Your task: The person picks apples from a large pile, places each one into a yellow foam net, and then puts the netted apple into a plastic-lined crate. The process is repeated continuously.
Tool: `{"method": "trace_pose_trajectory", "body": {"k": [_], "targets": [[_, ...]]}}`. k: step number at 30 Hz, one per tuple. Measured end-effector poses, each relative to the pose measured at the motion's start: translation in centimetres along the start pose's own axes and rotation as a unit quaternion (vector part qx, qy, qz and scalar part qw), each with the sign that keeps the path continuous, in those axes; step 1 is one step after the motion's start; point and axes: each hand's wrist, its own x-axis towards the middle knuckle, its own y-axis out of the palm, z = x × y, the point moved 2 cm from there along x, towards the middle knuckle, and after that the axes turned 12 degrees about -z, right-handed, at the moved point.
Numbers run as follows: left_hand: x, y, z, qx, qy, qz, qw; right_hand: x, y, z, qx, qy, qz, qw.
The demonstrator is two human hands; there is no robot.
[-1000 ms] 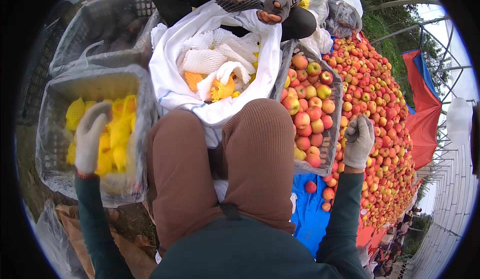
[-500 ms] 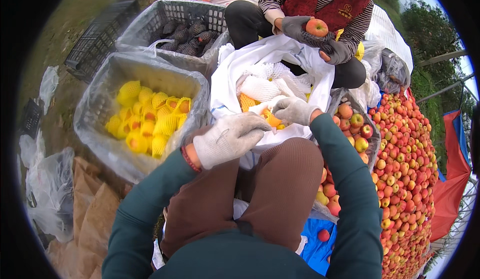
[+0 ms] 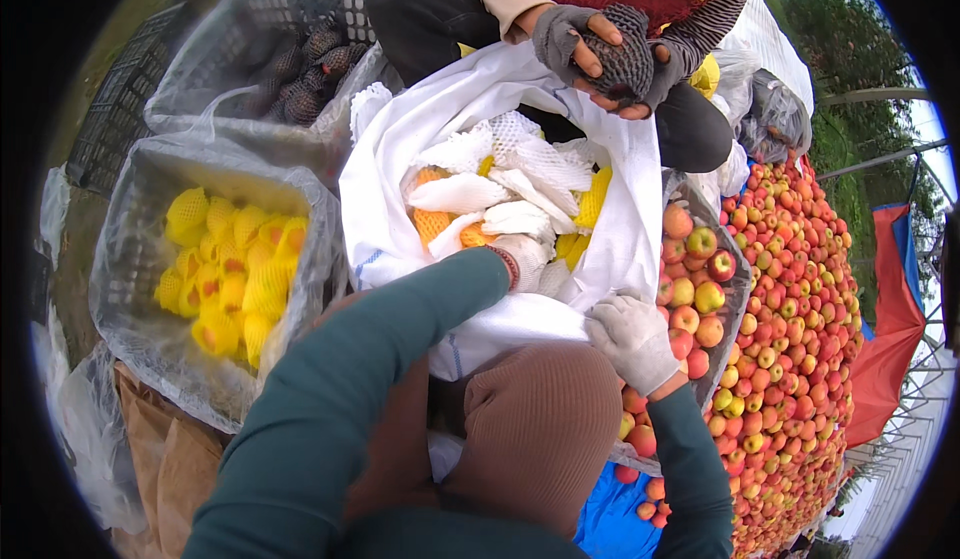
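My left hand (image 3: 526,255), in a white knit glove, reaches down into a white woven sack (image 3: 400,179) that stands open before my knees. Its fingers are lost among white foam net sleeves (image 3: 545,159). Orange sleeves (image 3: 432,223) and yellow sleeves (image 3: 594,199) also lie in the sack. My right hand (image 3: 632,339), gloved as well, has its fingers curled over the sack's near right rim. Across from me a person in grey fingerless gloves holds an apple in a dark foam net (image 3: 618,54).
At left, a lined crate (image 3: 120,299) holds apples in yellow nets; behind it, another crate (image 3: 190,69) holds dark-netted fruit. To the right stand a lined container of bare apples (image 3: 690,299) and a large apple heap (image 3: 790,329). Brown paper (image 3: 165,429) lies lower left.
My left hand has moved forward into the sack, and my right hand has shifted back to its rim. The other person's apple is now covered by the dark net. The view has shifted.
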Motion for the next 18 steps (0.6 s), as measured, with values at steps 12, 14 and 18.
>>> {"method": "trace_pose_trajectory", "body": {"k": [12,14,18], "targets": [[2.3,-9.1,-0.7,-0.061,-0.042,-0.077,0.994,-4.1,4.2,-1.1,0.13,0.078,-0.222,0.963],[3.7,-9.1,-1.9,-0.158,-0.083,-0.175,0.968,-4.2,4.5,-1.1,0.135,0.076,-0.236,0.959],[9.0,-3.5,-1.0,-0.245,-0.222,-0.223,0.917,-4.1,4.7,-0.9,0.121,0.076,-0.249,0.958]]}}
